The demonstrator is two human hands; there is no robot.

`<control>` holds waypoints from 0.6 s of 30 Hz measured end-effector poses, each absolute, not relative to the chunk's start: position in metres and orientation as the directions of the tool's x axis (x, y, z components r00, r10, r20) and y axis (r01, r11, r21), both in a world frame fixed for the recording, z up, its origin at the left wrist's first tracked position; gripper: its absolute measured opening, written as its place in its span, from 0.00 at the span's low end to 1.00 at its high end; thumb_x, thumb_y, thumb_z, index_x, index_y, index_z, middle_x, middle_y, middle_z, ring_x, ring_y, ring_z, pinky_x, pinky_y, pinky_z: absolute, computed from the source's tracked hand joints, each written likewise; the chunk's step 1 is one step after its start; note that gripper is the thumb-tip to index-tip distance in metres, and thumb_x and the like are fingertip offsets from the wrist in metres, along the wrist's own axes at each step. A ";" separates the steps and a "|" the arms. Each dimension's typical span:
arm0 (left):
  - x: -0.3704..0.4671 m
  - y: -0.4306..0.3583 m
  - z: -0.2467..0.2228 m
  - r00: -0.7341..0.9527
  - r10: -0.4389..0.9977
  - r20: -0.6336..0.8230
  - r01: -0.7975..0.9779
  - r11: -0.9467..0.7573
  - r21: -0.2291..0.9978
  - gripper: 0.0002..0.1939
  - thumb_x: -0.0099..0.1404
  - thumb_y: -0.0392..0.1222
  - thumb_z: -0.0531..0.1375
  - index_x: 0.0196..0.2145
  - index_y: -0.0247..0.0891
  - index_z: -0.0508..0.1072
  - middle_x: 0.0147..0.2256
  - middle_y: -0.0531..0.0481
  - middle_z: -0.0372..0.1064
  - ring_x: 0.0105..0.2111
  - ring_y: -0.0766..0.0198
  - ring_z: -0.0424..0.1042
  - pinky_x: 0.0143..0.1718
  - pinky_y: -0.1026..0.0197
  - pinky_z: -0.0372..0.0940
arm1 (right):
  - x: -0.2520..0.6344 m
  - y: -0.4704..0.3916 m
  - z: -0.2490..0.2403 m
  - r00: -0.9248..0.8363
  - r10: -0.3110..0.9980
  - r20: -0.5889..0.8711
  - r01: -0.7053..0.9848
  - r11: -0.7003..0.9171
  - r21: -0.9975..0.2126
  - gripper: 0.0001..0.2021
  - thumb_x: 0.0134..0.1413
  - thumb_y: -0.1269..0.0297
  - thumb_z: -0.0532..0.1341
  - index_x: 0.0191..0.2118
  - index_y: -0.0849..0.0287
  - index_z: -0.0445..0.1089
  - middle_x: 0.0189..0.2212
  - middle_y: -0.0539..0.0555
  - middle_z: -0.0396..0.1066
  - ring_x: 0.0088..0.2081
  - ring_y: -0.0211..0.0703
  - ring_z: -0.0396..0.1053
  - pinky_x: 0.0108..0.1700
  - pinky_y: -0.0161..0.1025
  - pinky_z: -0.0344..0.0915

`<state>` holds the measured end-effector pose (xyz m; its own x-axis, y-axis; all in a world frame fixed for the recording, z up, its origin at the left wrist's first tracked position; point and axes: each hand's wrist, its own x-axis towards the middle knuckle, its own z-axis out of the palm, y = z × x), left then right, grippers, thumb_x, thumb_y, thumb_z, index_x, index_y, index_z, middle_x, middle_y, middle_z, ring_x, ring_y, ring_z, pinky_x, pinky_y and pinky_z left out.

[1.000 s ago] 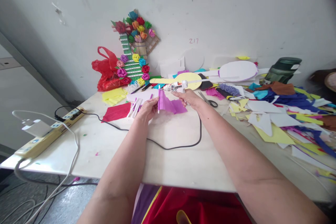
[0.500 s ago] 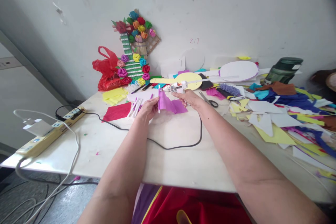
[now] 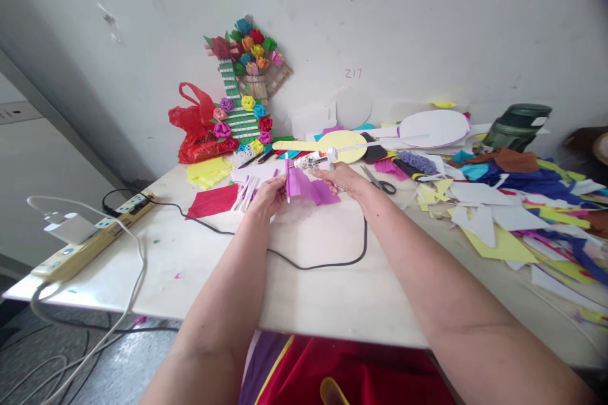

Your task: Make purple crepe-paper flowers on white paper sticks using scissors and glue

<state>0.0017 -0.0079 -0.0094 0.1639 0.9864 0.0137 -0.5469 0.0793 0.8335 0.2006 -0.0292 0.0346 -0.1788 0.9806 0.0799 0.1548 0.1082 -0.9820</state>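
Observation:
My left hand (image 3: 270,195) is closed on a thin white paper stick (image 3: 288,197), held upright with purple crepe paper (image 3: 304,187) along it. The purple sheet stretches out to the right, under my other hand. My right hand (image 3: 344,178) grips a patterned hot glue gun (image 3: 308,161), a clear glue stick jutting from its back. Its nozzle points left and is at the upper part of the white stick; whether it touches cannot be made out. Left of my left hand lie several white and purple sticks (image 3: 245,193) and a red crepe paper sheet (image 3: 212,200).
A black cord (image 3: 327,265) loops across the table in front of my hands. At left is a power strip (image 3: 80,252) with a white charger. Scissors (image 3: 380,182) lie right of my right hand, before heaped paper scraps (image 3: 494,202). Paper-flower crafts (image 3: 242,120) stand against the wall.
Almost nothing differs. Both hands keep their holds, and the glue gun has shifted very slightly left and down along the white stick. The whole view has moved a little.

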 end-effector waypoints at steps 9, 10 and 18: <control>0.002 -0.008 -0.009 0.140 0.990 -0.006 -0.563 0.084 0.822 0.02 0.54 0.31 0.61 0.29 0.31 0.73 0.20 0.52 0.69 0.19 0.70 0.68 0.22 0.69 0.63 | 0.199 -0.031 0.035 -0.193 0.979 0.063 0.175 0.098 -0.980 0.19 0.36 0.53 0.68 0.26 0.61 0.62 0.12 0.42 0.53 0.12 0.28 0.49 0.12 0.30 0.48; 0.002 -0.007 -0.009 0.136 0.991 -0.007 -0.565 0.083 0.821 0.02 0.54 0.31 0.61 0.29 0.31 0.73 0.20 0.52 0.69 0.19 0.70 0.68 0.22 0.70 0.63 | 0.199 -0.031 0.035 -0.195 0.979 0.063 0.174 0.098 -0.980 0.19 0.36 0.53 0.68 0.27 0.61 0.62 0.12 0.42 0.53 0.12 0.28 0.49 0.12 0.30 0.48; 0.002 -0.004 -0.012 0.118 0.993 0.002 -0.589 0.068 0.805 0.04 0.53 0.31 0.62 0.30 0.31 0.72 0.20 0.52 0.70 0.19 0.71 0.68 0.22 0.71 0.63 | 0.198 -0.032 0.036 -0.209 0.977 0.050 0.168 0.086 -0.982 0.19 0.37 0.55 0.68 0.30 0.62 0.64 0.12 0.41 0.52 0.12 0.28 0.48 0.12 0.30 0.47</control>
